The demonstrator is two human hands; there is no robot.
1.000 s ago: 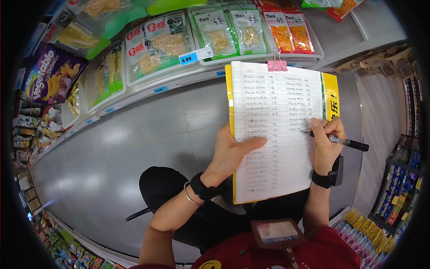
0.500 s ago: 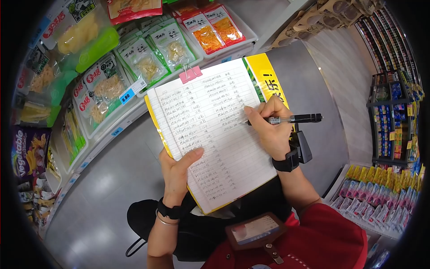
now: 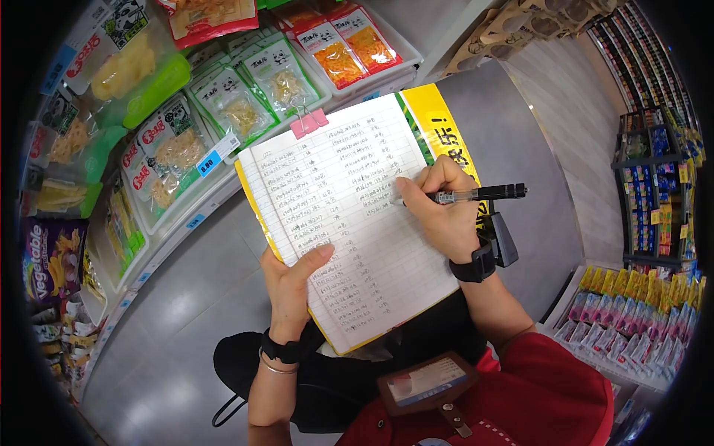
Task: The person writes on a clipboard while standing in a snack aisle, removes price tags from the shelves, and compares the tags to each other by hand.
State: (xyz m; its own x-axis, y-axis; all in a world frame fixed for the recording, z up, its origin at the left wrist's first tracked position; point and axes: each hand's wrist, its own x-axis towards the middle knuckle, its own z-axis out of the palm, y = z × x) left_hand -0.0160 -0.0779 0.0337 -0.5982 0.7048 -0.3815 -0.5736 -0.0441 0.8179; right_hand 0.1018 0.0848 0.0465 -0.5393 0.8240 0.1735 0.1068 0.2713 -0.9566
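"Where's the notebook (image 3: 401, 260)?"

"Above the lap (image 3: 439, 327), its top edge near the front edge of the shelf (image 3: 219, 199)."

"And the left hand (image 3: 291, 279)?"

"Clamped on the notebook's left edge, below the middle. The thumb lies on the page; the fingers are hidden, presumably underneath, so the page gets a firm backing."

"The right hand (image 3: 446, 215)?"

"Pinched round the pen (image 3: 491, 192) near its tip, over the right part of the page. Such a low grip probably gives control over small figures. I can't tell whether the tip touches paper."

"Why the pink clip (image 3: 309, 124)?"

"It bites the top edge, likely keeping the pages together."

"Which way does everything point?"

"The notebook's long axis slants: top edge away from the body and leaning left, bottom edge toward the lap. The pen lies nearly level across the view, tip leftward onto the right-hand column, back end out past the notebook's right edge."
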